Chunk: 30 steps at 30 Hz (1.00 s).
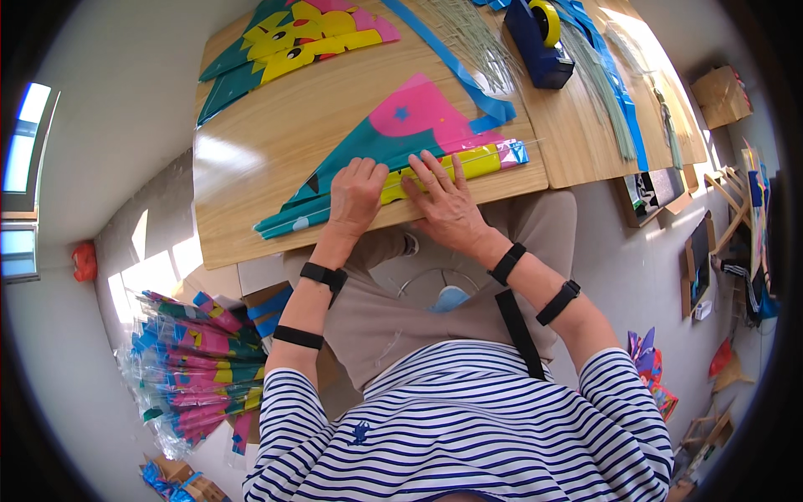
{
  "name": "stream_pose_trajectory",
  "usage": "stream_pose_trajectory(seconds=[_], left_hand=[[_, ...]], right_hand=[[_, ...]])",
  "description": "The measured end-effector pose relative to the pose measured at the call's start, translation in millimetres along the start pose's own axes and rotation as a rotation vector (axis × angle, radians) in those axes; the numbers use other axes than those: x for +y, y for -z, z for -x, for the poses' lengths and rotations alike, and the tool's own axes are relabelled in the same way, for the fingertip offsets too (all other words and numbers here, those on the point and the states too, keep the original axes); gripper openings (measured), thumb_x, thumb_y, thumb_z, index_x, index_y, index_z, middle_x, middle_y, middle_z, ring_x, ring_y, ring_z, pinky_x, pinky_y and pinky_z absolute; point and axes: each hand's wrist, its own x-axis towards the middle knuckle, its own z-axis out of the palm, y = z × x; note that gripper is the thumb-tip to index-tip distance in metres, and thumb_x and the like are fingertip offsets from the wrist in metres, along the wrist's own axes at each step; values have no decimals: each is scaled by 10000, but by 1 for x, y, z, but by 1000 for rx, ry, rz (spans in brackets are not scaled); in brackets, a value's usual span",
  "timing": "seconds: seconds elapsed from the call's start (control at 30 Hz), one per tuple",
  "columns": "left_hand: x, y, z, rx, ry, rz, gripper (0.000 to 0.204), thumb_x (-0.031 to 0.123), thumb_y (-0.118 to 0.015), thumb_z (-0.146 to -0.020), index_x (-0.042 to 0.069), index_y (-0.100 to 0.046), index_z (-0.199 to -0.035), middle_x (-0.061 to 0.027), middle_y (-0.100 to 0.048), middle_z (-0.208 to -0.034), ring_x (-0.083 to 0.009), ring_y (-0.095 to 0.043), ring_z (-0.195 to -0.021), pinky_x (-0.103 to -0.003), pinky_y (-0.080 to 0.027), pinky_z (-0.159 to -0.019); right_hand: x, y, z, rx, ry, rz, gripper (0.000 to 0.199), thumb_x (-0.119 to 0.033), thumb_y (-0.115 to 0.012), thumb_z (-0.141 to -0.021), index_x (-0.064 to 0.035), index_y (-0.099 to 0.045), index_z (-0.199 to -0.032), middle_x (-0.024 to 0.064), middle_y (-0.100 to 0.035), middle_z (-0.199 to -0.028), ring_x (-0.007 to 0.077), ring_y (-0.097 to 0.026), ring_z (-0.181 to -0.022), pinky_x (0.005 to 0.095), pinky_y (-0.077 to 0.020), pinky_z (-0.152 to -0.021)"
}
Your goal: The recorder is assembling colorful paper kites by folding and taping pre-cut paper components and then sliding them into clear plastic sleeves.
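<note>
Lying near the front edge of the wooden table (251, 151), the printed plastic sheet (386, 149) is pressed by the spread right hand (449, 203). Whether it is gripped by the curled left hand (357, 192) cannot be told; those fingertips are hidden. Yellow-faced sheets (309, 46) are cut off at the top. The pale floor (598, 251) is patched with sunlight.

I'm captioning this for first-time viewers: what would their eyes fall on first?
Probably the pink, teal and yellow sheet near the front edge of the wooden table, with the left hand curled on it and the right hand spread over its yellow strip. Next comes the fanned heap of colourful sheets at the lower left. The dark blue tape dispenser stands out toward the far side, right of centre.
</note>
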Motion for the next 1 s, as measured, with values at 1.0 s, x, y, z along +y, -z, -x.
stream_pose_trajectory(seconds=[1.0], left_hand=[[-99,65,93,-49,591,185,155,13,-599,-820,70,-690,-932,-133,-669,-936,-355,-652,-916,-451,-527,-783]], right_hand=[[2,3,1,-105,-21,-60,890,-254,-866,-706,-104,-496,-1501,185,-326,-1637,356,-272,-1539,624,-104,-1247]])
